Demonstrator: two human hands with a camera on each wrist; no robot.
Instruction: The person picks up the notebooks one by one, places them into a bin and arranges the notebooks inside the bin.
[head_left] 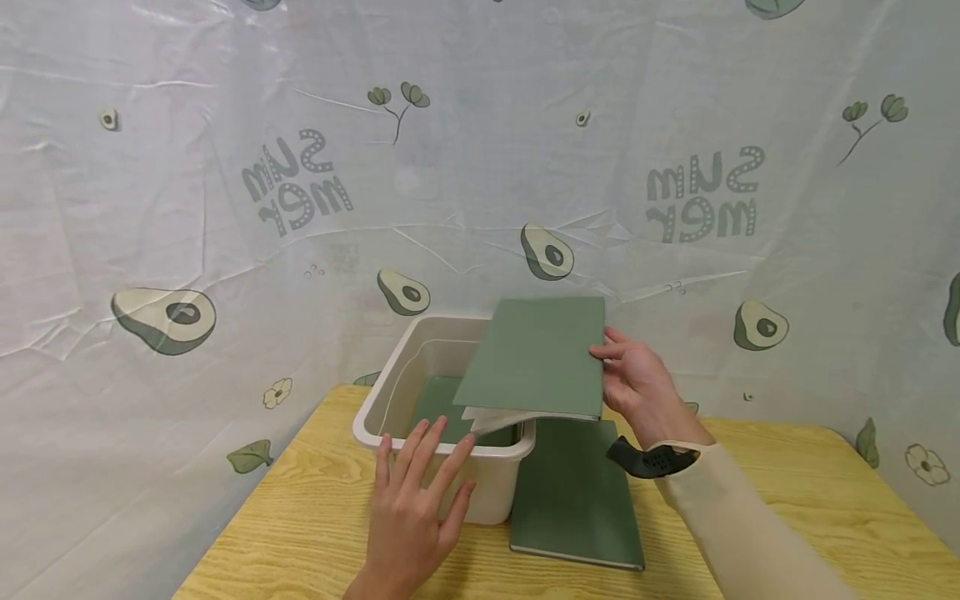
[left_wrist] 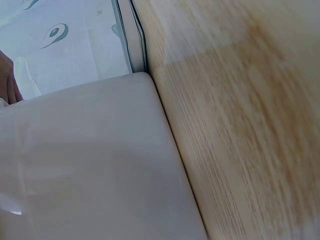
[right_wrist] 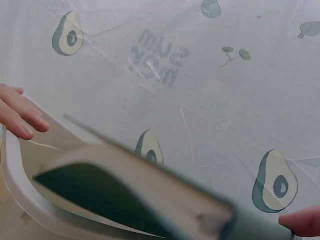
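My right hand [head_left: 637,387] pinches a green hardcover notebook [head_left: 540,354] by its right edge, above the right side of a beige plastic bin [head_left: 487,496]. In the right wrist view that notebook [right_wrist: 190,200] hangs partly open, with its lower cover and pages drooping over the bin's rim [right_wrist: 15,175]. My left hand [head_left: 412,504] has its fingers spread, the fingertips at the bin's near rim. Another green notebook [head_left: 433,396] lies inside the bin, partly hidden by the held one. On the table, right of the bin, rests a further green notebook [head_left: 576,500].
The bin stands on a light wood-grain table [head_left: 285,533]. Behind it hangs a pale curtain [head_left: 465,183] printed with avocados, close to the table's back edge. A black band [head_left: 651,458] sits around my right wrist.
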